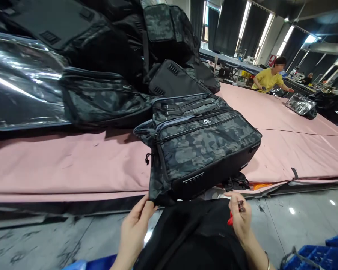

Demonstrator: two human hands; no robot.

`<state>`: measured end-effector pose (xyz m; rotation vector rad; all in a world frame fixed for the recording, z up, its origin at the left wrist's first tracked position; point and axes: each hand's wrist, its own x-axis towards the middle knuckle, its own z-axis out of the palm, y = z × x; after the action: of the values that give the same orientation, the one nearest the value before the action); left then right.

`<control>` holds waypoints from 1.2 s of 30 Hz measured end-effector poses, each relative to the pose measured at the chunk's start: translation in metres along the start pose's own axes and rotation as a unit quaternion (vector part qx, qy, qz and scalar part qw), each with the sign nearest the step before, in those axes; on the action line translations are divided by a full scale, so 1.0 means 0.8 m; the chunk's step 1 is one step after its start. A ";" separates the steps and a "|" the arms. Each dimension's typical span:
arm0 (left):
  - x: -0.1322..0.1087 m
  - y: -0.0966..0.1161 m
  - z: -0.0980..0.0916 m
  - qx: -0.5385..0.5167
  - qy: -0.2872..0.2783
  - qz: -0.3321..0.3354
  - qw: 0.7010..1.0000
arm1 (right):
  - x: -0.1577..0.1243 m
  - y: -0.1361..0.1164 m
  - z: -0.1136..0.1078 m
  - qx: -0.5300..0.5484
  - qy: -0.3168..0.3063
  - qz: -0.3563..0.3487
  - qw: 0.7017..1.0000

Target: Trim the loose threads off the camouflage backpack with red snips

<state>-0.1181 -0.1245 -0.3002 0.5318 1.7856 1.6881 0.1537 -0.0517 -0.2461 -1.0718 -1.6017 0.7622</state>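
A dark camouflage backpack (205,140) lies on the pink-covered table, its black base facing me and jutting over the near edge. At its lower left corner, my left hand (136,225) pinches the dark fabric between thumb and fingers. My right hand (240,217) is closed in front of the bag's base, just off the table edge. In it is a small red-and-dark tool (230,218), mostly covered by the fingers, so its exact kind is hidden. Black straps with buckles (236,182) hang out beneath the bag on the right.
More camouflage and black bags (107,97) are heaped behind and to the left, beside a shiny clear plastic cover (22,82). Across the pink table (284,150), a person in yellow (267,79) works near a plastic-covered bag (301,104). Blue crates (315,257) stand on the floor, lower right.
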 end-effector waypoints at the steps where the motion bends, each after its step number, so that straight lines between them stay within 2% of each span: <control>1: -0.002 -0.004 0.003 -0.047 0.001 -0.031 0.998 | 0.012 -0.006 -0.006 -0.023 -0.001 -0.042 0.999; 4: -0.004 -0.016 0.016 -0.147 0.002 -0.132 0.980 | 0.056 -0.031 -0.018 -0.102 0.034 -0.184 0.977; 7: -0.004 -0.025 0.030 -0.186 -0.006 -0.255 0.949 | 0.103 -0.049 -0.018 -0.177 0.026 -0.272 0.946; 9: -0.004 -0.026 0.039 -0.214 -0.029 -0.317 0.924 | 0.131 -0.050 -0.012 -0.227 -0.012 -0.295 0.928; 11: -0.003 -0.021 0.045 -0.244 -0.049 -0.351 0.903 | 0.153 -0.040 -0.003 -0.272 -0.044 -0.305 0.911; 14: 0.000 -0.009 0.048 -0.275 -0.047 -0.371 0.886 | 0.177 -0.014 0.003 -0.301 -0.019 -0.298 0.906; 17: 0.001 0.004 0.047 -0.293 -0.043 -0.373 0.879 | 0.190 0.008 -0.004 -0.296 0.027 -0.286 0.911; 20: -0.001 0.014 0.049 -0.297 -0.046 -0.367 0.880 | 0.197 0.019 -0.014 -0.285 0.044 -0.291 0.912; 26: -0.005 0.026 0.062 -0.282 -0.037 -0.321 0.903 | 0.206 0.030 -0.016 -0.280 0.077 -0.293 0.911; 32: -0.001 0.035 0.065 -0.207 -0.038 -0.250 0.945 | 0.207 0.039 -0.016 -0.288 0.112 -0.300 0.903; 35: -0.001 0.049 0.056 -0.137 0.012 -0.173 0.975 | 0.196 0.039 -0.010 -0.295 0.108 -0.309 0.898; 36: -0.001 0.056 0.051 -0.116 0.040 -0.128 0.984 | 0.191 0.037 -0.006 -0.298 0.105 -0.312 0.896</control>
<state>-0.0954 -0.0900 -0.2556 0.1280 1.6054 1.7240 0.1531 0.1002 -0.2102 -0.9126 -1.8824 -0.2916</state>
